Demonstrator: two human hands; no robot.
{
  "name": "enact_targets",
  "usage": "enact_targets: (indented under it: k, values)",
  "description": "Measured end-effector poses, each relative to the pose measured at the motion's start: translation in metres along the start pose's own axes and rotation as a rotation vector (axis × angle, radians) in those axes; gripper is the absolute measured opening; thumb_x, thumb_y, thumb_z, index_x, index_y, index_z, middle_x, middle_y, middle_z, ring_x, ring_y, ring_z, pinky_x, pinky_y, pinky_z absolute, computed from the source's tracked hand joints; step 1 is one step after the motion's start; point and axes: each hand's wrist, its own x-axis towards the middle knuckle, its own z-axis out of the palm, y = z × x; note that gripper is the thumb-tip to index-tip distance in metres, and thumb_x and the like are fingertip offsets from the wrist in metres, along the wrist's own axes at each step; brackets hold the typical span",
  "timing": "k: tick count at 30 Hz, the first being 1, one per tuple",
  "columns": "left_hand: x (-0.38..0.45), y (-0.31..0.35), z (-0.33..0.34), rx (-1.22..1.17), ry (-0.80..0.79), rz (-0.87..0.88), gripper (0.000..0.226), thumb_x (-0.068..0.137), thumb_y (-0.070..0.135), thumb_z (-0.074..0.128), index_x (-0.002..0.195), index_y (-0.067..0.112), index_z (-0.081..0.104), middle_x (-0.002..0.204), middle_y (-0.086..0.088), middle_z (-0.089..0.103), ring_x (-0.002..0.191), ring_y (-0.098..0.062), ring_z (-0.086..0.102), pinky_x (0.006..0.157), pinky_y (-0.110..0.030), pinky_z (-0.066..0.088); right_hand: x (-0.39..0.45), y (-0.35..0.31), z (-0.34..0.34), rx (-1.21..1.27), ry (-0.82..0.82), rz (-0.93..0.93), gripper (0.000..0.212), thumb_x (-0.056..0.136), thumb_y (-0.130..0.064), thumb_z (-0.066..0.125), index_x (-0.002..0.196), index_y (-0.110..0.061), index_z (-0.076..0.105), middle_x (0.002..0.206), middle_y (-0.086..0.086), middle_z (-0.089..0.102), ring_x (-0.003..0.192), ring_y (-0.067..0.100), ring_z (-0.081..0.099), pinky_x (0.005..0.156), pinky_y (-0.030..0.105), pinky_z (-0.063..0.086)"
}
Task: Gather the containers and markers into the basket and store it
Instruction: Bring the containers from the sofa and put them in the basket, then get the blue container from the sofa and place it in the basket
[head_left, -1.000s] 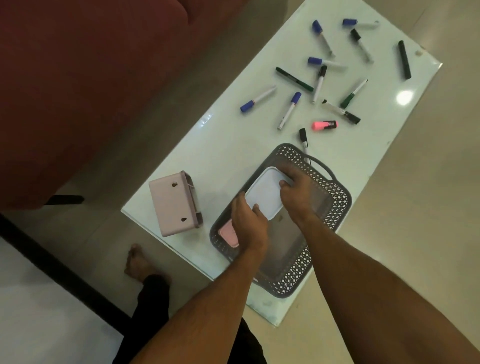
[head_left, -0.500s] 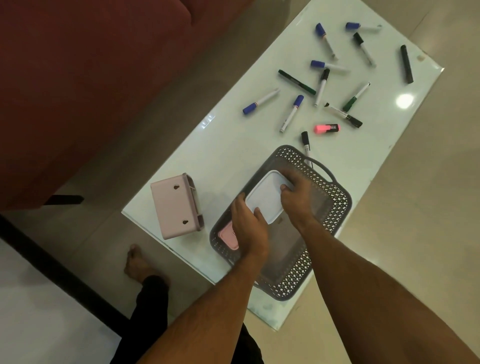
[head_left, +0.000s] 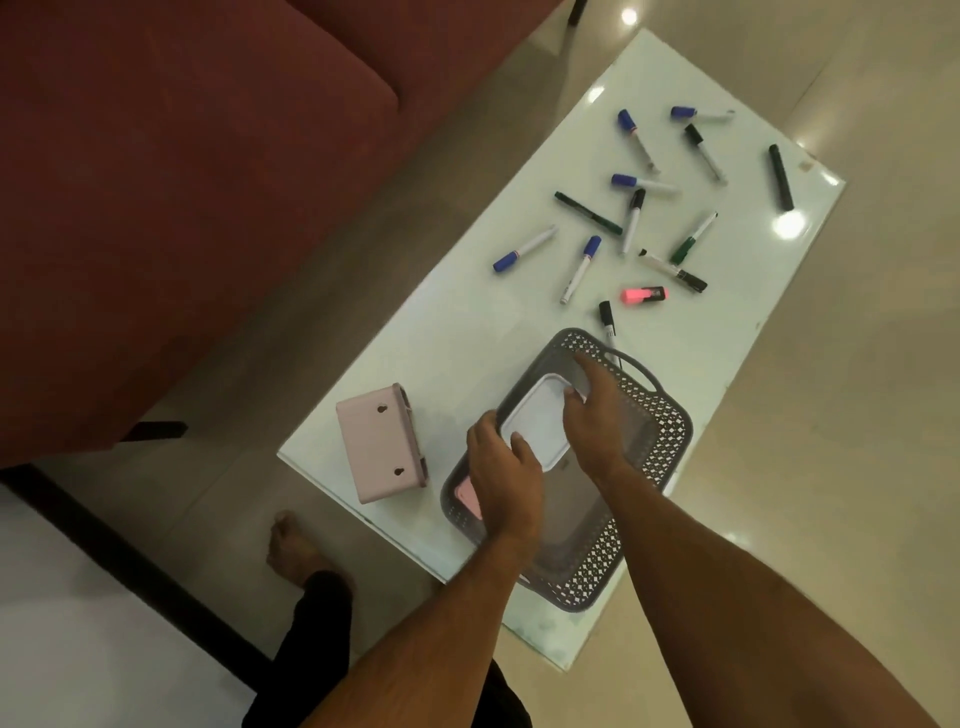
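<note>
Grey basket (head_left: 670, 426) on glass table (head_left: 467, 332), near edge. Inside: white box (head_left: 535, 421) on top, pink box (head_left: 467, 499) peeking out under left hand (head_left: 506, 475). Left hand holds white box corner, thumb on lid. Right hand (head_left: 597, 410) on far end, first finger now lifted, pointing out straight. Pink holder (head_left: 376, 447) lies on side beside basket. Markers (head_left: 582, 267) still spread over far table, none in basket

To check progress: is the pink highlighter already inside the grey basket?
No, the pink highlighter lies on the glass table, outside the grey basket.
</note>
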Motion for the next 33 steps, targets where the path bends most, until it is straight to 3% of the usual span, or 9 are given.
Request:
enact_targets:
  k: [5, 11, 13, 17, 23, 28, 33]
  values:
    - [0.032, 0.028, -0.063, 0.129, 0.012, 0.105, 0.042, 0.103, 0.023, 0.058, 0.144, 0.013, 0.052, 0.145, -0.006, 0.058, 0.131, -0.021, 0.058, 0.100, -0.019, 0.038, -0.010, -0.065, 0.000, -0.401, -0.089, -0.272, 0.056, 0.100, -0.008, 0.057, 0.153, 0.000, 0.040, 0.158, 0.018, 0.043, 0.148, 0.034, 0.038, 0.125, 0.040, 0.024]
    - [0.106, 0.068, -0.172, 0.362, 0.115, 0.353, 0.045, 0.102, 0.027, 0.059, 0.142, 0.007, 0.054, 0.141, -0.011, 0.061, 0.128, -0.025, 0.060, 0.106, -0.034, 0.050, -0.013, -0.170, 0.033, -0.665, -0.014, -0.421, 0.062, 0.096, -0.022, 0.067, 0.147, 0.005, 0.044, 0.148, 0.025, 0.052, 0.138, 0.042, 0.049, 0.117, 0.053, 0.040]
    - [0.131, 0.083, -0.216, 0.473, 0.164, 0.463, 0.046, 0.101, 0.029, 0.058, 0.140, 0.005, 0.055, 0.138, -0.012, 0.062, 0.126, -0.027, 0.061, 0.107, -0.040, 0.052, -0.016, -0.213, 0.044, -0.704, -0.004, -0.475, 0.063, 0.095, -0.025, 0.068, 0.146, 0.005, 0.045, 0.146, 0.023, 0.054, 0.137, 0.041, 0.050, 0.114, 0.054, 0.043]
    - [0.176, 0.114, -0.299, 0.631, 0.246, 0.605, 0.051, 0.098, 0.026, 0.057, 0.142, -0.001, 0.053, 0.142, -0.019, 0.059, 0.134, -0.033, 0.055, 0.119, -0.047, 0.039, -0.021, -0.299, 0.066, -0.759, 0.011, -0.563, 0.061, 0.098, -0.030, 0.064, 0.146, 0.003, 0.046, 0.149, 0.021, 0.052, 0.141, 0.039, 0.048, 0.115, 0.054, 0.043]
    - [0.220, 0.154, -0.400, 0.755, 0.283, 0.682, 0.056, 0.106, 0.031, 0.039, 0.152, -0.001, 0.040, 0.155, -0.021, 0.045, 0.147, -0.034, 0.039, 0.126, -0.047, 0.026, -0.017, -0.406, 0.092, -0.721, 0.008, -0.598, 0.064, 0.107, -0.041, 0.043, 0.155, -0.001, 0.033, 0.161, 0.018, 0.039, 0.152, 0.034, 0.033, 0.125, 0.052, 0.028]
    - [0.250, 0.196, -0.444, 0.773, 0.355, 0.687, 0.059, 0.105, 0.031, 0.038, 0.153, -0.002, 0.036, 0.156, -0.022, 0.043, 0.149, -0.034, 0.036, 0.126, -0.049, 0.025, 0.000, -0.470, 0.098, -0.721, 0.005, -0.660, 0.067, 0.108, -0.046, 0.033, 0.159, -0.004, 0.024, 0.166, 0.015, 0.030, 0.157, 0.031, 0.022, 0.128, 0.049, 0.019]
    - [0.288, 0.245, -0.459, 0.775, 0.396, 0.739, 0.059, 0.103, 0.030, 0.043, 0.152, -0.003, 0.038, 0.155, -0.023, 0.044, 0.148, -0.034, 0.038, 0.126, -0.049, 0.025, 0.036, -0.518, 0.093, -0.685, 0.046, -0.663, 0.067, 0.107, -0.045, 0.036, 0.160, -0.005, 0.023, 0.167, 0.014, 0.028, 0.157, 0.030, 0.021, 0.128, 0.049, 0.018]
